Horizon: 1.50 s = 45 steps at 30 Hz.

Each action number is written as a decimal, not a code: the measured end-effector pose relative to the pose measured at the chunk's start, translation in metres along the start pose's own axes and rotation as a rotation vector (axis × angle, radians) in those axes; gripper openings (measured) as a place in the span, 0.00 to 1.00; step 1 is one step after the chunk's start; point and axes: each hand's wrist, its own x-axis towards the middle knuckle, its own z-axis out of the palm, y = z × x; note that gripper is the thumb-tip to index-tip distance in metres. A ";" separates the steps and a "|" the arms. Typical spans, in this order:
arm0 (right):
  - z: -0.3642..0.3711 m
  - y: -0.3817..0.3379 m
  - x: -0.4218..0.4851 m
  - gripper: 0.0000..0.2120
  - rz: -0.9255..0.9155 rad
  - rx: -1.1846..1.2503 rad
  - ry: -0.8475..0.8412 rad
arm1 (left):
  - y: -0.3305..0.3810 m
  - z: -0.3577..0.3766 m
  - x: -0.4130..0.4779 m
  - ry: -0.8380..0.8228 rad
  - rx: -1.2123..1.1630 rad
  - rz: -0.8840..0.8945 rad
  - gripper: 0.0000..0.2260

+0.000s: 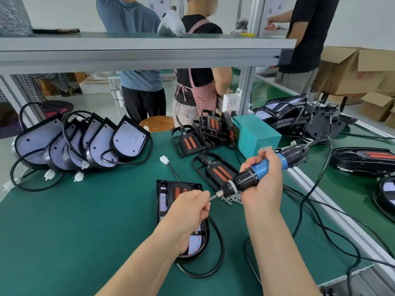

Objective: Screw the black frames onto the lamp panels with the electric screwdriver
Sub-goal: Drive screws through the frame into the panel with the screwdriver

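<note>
While right hand [265,186] grips screwdriver [245,180] tilted up, left hand [190,208] pinches bit [213,198] — likely seating one of screws [232,200] heaped beside panel [163,198].

Green mat [85,221], blue-and-black screwdriver [263,167], teal box [256,135], black frames [215,169] with orange strips, red-checked apron [205,92].

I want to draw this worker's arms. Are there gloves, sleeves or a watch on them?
No gloves on the left hand or right hand. The left arm and right arm are bare down to the picture's edge, so no sleeves show. No watch, ring or bracelet shows either.
</note>
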 end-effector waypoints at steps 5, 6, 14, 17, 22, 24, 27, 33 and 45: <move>0.005 -0.010 0.009 0.09 0.017 -0.054 0.066 | -0.001 0.002 0.000 -0.019 0.096 0.140 0.16; 0.006 -0.013 0.012 0.09 0.030 -0.033 0.054 | 0.004 0.000 0.001 -0.109 0.064 0.100 0.16; 0.002 -0.013 0.024 0.10 0.106 -0.091 0.039 | 0.007 0.000 0.008 -0.149 0.308 0.230 0.13; -0.002 -0.014 0.033 0.10 0.102 -0.109 0.106 | 0.000 0.005 0.011 0.057 0.676 0.537 0.13; -0.009 -0.016 0.043 0.08 0.097 -0.076 0.172 | -0.001 0.009 0.023 0.108 0.826 0.628 0.14; -0.011 -0.021 0.046 0.09 0.069 -0.032 0.180 | 0.001 0.007 0.029 0.090 0.831 0.557 0.13; -0.017 -0.032 0.053 0.08 0.014 0.009 0.197 | 0.001 0.000 0.043 -0.014 0.985 0.397 0.17; -0.029 -0.049 0.064 0.09 -0.039 0.021 0.228 | -0.003 0.020 0.077 -0.084 1.399 0.551 0.10; -0.038 -0.054 0.067 0.10 -0.037 0.047 0.242 | 0.001 0.042 0.096 -0.166 1.544 0.654 0.08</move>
